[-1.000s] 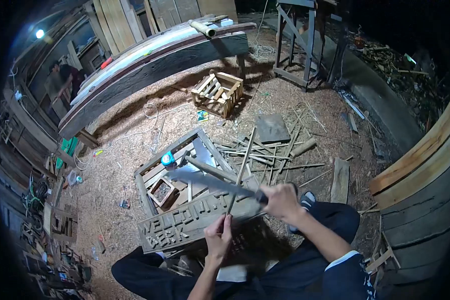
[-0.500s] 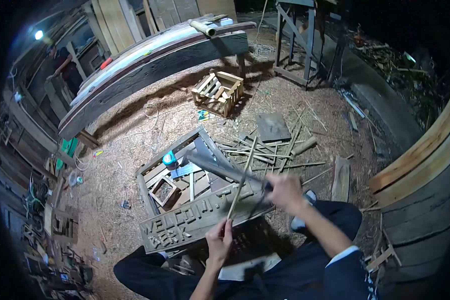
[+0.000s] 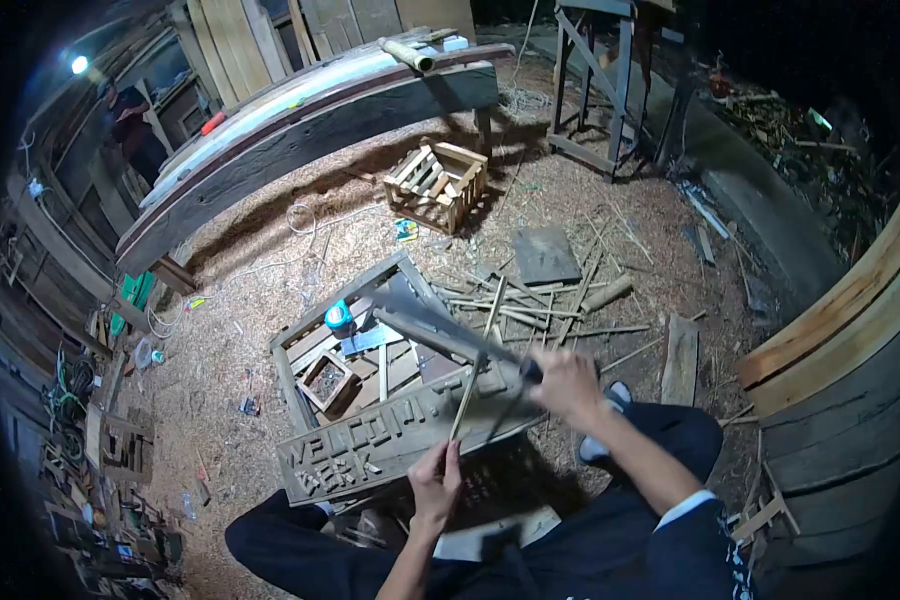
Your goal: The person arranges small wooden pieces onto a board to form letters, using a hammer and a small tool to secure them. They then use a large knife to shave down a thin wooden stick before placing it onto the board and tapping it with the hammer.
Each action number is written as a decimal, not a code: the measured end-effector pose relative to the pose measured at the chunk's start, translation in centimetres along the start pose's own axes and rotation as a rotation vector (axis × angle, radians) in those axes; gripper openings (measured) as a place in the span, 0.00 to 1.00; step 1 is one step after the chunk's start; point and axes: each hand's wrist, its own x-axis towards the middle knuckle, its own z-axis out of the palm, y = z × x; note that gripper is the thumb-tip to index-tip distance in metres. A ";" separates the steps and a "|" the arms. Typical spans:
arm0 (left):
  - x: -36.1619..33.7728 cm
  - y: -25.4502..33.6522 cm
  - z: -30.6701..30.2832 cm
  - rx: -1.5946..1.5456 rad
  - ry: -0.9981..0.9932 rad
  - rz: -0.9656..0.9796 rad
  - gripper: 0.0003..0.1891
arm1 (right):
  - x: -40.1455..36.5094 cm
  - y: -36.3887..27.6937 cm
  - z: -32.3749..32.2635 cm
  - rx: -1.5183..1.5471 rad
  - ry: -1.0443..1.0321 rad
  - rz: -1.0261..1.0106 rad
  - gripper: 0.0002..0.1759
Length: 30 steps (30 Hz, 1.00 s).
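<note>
Left hand [image 3: 438,482] pinches a thin stick [image 3: 475,368] upright over the lettered sign [image 3: 390,435]; right hand [image 3: 562,382] grips the blade [image 3: 440,325], crossing it far-left.

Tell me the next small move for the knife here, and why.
Probably push the knife up along the stick, away from the left hand: the right hand has the blade crossing the stick above the fingers pinching its lower end.

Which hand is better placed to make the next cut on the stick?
Right, probably. The right hand grips the blade by its handle, and the blade crosses the stick. The left hand pinches the stick's lower end to prop it up, so it is busy.
</note>
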 end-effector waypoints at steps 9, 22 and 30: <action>0.1 -0.5 -0.9 0.020 -0.038 -0.015 0.08 | -0.2 -0.8 0.0 0.104 -0.040 -0.044 0.11; -2.5 -1.9 -0.8 -0.012 -0.038 -0.017 0.07 | 2.0 0.5 -2.4 0.264 -0.117 0.316 0.14; -3.1 -2.5 -1.4 -0.040 0.031 -0.042 0.07 | 3.9 1.3 -4.0 0.239 0.103 0.279 0.11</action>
